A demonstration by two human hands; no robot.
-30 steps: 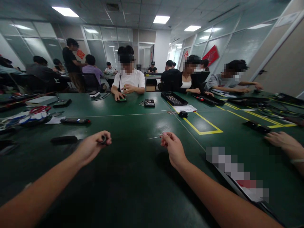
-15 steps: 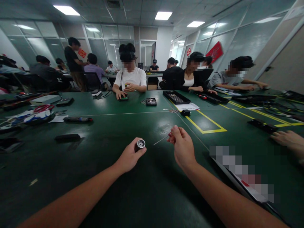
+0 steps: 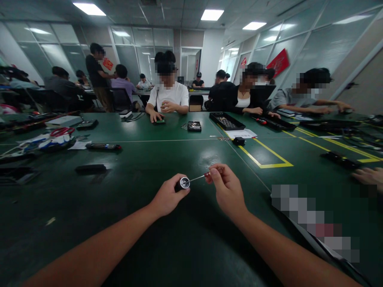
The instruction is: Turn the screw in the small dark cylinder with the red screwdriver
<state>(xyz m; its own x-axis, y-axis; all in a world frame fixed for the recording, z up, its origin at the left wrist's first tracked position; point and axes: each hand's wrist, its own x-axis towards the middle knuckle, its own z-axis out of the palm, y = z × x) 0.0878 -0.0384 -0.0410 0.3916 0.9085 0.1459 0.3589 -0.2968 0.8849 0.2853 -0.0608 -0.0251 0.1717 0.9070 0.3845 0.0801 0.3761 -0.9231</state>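
Observation:
Above the green table, my left hand is wrapped round a black cylinder with a silver rim, its round end turned up toward the camera. My right hand pinches a thin screwdriver by its red handle. The metal shaft points left, and its tip is at the open end of the cylinder, seemingly inside the rim. How deep the tip sits cannot be made out.
A black tray of small parts, a small black block and yellow tape lie ahead. A dark pen-shaped tool and a black bar lie left. Another person's hand rests at the right.
The screwdriver tip has moved from beside the cylinder to its rimmed end. The cylinder has tilted somewhat to the right. The view has shifted slightly.

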